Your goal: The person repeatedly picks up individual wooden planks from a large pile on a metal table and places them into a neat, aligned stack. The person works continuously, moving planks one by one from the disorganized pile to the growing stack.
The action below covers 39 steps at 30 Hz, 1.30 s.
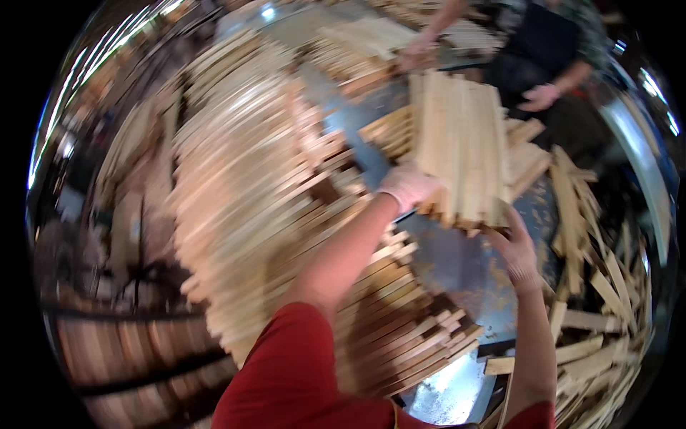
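Both my arms reach forward over a metal table (457,257) to a bundle of pale wooden slats (461,143) lying side by side. My left hand (411,187), in a light glove, is closed on the bundle's near left corner. At the near right corner my right hand (513,247) grips the slat ends, its fingers partly under them. Below and behind the bundle, more slats (529,161) show at its right. A large stack of slats (243,179), blurred by motion, spreads to the left of my left arm.
Across the table a person in a dark apron (539,46) has one gloved hand (418,51) near another slat pile (350,53) and the other (541,96) right of my bundle. Loose offcuts (600,286) lie heaped at the right. Stacked wood (136,350) stands at the lower left.
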### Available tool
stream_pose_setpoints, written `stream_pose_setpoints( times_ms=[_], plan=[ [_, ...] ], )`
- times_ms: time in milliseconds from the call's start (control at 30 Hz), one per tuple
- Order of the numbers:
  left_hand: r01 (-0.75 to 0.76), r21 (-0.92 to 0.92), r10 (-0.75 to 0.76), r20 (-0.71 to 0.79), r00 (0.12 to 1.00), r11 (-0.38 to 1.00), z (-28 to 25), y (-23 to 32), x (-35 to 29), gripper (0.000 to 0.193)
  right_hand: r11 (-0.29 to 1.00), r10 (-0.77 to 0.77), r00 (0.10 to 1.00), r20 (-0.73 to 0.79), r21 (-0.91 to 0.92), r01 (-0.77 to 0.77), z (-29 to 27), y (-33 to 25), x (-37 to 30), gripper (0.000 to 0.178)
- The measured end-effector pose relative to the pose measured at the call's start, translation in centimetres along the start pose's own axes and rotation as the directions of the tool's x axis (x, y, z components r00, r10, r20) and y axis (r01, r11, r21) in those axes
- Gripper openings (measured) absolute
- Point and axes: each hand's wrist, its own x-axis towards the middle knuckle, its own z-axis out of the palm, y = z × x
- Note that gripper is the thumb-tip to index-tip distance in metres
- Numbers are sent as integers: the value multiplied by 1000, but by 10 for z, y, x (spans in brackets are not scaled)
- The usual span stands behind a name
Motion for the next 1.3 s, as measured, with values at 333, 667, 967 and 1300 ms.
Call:
stream_pose_setpoints(
  times_ms=[333, 667, 967, 1300],
  plan=[
    [105, 646, 239, -421, 875, 756, -23, -162, -307, 70, 805, 437, 890, 133, 384, -453, 53, 73, -374, 33],
    [432, 559, -36, -582, 813, 708, -51, -205, -355, 67, 940, 319, 811, 491, -52, -338, 200, 48, -448, 58],
    [408, 596, 179, -689, 702, 691, -32, -237, -343, 52, 946, 251, 935, 250, 142, -292, 240, 71, -429, 57],
    [360, 767, -143, -338, 930, 532, -58, -181, -367, 62, 977, 200, 947, 250, 24, -213, 236, 60, -434, 62]
  ],
)
